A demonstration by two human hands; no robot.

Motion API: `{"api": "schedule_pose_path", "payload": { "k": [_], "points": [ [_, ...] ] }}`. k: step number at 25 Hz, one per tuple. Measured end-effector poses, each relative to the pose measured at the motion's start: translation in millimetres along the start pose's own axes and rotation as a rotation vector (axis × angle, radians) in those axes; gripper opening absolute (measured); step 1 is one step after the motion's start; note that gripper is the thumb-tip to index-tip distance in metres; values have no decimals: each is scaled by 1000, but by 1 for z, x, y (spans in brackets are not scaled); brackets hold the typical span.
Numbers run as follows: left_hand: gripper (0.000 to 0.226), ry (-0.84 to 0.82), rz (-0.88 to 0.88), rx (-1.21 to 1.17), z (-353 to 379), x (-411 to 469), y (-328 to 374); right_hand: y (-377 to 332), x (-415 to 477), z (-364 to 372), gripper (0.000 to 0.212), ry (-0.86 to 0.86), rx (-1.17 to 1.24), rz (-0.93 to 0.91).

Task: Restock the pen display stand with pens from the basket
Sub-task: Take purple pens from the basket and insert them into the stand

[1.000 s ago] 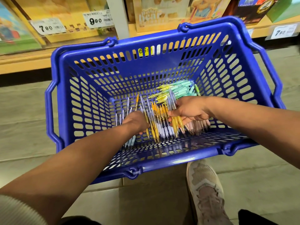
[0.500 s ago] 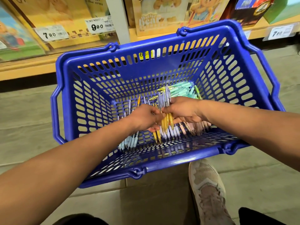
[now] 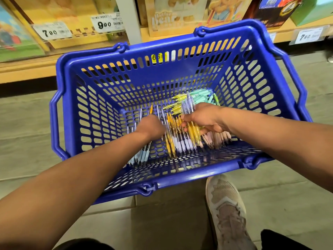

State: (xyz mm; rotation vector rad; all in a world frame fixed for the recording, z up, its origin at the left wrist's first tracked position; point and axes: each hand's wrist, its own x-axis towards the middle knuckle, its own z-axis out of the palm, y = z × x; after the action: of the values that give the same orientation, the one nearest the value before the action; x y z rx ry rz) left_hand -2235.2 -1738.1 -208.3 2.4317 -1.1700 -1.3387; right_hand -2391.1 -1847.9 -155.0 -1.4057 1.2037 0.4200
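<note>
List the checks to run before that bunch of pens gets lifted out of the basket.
1. Right hand grip on the bunch of pens: fingers curled round it, ok.
2. Bunch lined up: clear caps stick out together above the hand, ok.
3. Left hand holding a pen: blurred, down among the loose pens, cannot tell.
4. Lift path: basket handles hang outside the rim, opening free, ok.
5. Pen display stand located: not in view, not ok.
</note>
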Motion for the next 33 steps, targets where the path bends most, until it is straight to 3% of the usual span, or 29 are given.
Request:
{"api": "schedule_pose_path", "payload": {
  "k": [3, 8, 14, 17, 19, 24, 26, 28, 30, 33],
  "points": [
    [32, 132, -127, 112, 6, 27, -7, 5, 1, -7, 26, 4, -69, 21],
    [34, 87, -156, 150, 22, 55, -5, 12, 4, -10, 27, -15, -86, 40],
    [32, 43, -133, 6, 4, 32, -1, -1, -1, -9, 24, -27, -194, 36],
    [31, -91, 1, -268, -9, 0, 14, -8, 5, 0, 25, -78, 66, -14],
    [26, -127, 36, -318, -15, -18, 23, -14, 5, 5, 28, -133, 231, -31],
    [35, -40, 183, -45, -11, -33, 35, -15, 9, 3, 26, -87, 233, -60],
    [34, -74, 196, -112, -10, -30, 34, -12, 11, 4, 39, -51, 201, -54],
    [39, -155, 211, -198, -11, -25, 30, -7, 14, 5, 38, 8, 152, -58],
    [51, -211, 195, -221, -11, -19, 21, -3, 16, 5, 32, 79, 106, -47],
    [59, -113, 66, -19, 0, -5, 0, -2, 14, 0, 27, 128, 40, 21]
  ]
}}
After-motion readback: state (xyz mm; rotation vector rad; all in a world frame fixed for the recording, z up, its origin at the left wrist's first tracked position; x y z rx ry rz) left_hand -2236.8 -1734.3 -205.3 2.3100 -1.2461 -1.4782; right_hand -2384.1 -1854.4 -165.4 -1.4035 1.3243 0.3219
